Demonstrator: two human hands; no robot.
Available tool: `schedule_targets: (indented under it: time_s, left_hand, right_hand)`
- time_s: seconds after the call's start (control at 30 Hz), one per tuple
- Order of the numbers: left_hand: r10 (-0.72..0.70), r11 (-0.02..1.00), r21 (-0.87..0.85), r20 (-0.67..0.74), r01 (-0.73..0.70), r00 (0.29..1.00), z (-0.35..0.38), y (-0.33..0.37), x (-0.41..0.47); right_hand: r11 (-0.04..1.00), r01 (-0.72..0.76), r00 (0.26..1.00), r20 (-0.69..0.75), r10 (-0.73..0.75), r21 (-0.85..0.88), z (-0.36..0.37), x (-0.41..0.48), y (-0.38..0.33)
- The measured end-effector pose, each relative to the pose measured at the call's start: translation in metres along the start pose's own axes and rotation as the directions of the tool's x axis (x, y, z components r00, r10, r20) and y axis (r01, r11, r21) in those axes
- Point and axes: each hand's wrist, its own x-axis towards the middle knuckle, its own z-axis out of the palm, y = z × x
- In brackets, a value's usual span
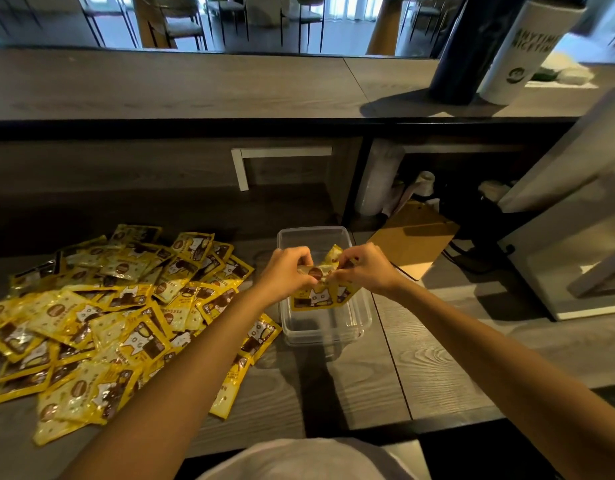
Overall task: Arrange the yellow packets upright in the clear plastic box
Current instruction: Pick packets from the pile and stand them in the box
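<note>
2 bare forearms, left (181, 368) and right (489, 348), reach forward and converge at centre. The left grip (288, 270) and right grip (367, 268) sit close together, knuckles up, fingers curled, each pinching the top edge of the packets (321, 296) held between them.

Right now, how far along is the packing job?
Barely started. The clear box has nothing settled in it that I can see. The left hand and right hand together grip a few yellow packets upright in it. The big pile beside the box remains to be packed.
</note>
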Motion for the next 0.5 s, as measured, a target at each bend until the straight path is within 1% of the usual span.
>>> schedule_targets:
  time_s: [0.07, 0.17, 0.27, 0.37, 0.43, 0.5]
  left_hand:
    - [0.030, 0.999, 0.036, 0.035, -0.031, 0.999, 0.004, 0.001, -0.001]
    - [0.047, 0.998, 0.042, 0.095, -0.051, 0.994, 0.012, -0.002, -0.005]
    - [0.043, 0.992, 0.108, 0.193, -0.065, 0.980, 0.020, -0.010, -0.010]
    - [0.040, 0.969, 0.217, 0.335, -0.118, 0.941, 0.025, -0.013, -0.017]
    - [0.015, 0.960, 0.248, 0.419, -0.130, 0.908, 0.029, -0.014, -0.019]
    - [-0.012, 0.960, 0.252, 0.466, -0.120, 0.885, 0.029, -0.013, -0.021]
  right_hand:
    - [0.998, 0.037, 0.999, 0.010, -0.037, -0.059, -0.001, -0.003, 0.004]
    - [0.977, 0.112, 0.993, 0.053, -0.104, -0.180, -0.002, -0.006, 0.010]
    - [0.949, 0.181, 0.981, 0.115, -0.156, -0.259, 0.001, -0.010, 0.018]
    - [0.914, 0.228, 0.967, 0.183, -0.175, -0.334, 0.006, -0.016, 0.024]
    - [0.892, 0.265, 0.950, 0.256, -0.177, -0.366, 0.011, -0.019, 0.028]
    - [0.895, 0.267, 0.939, 0.305, -0.157, -0.359, 0.017, -0.022, 0.028]
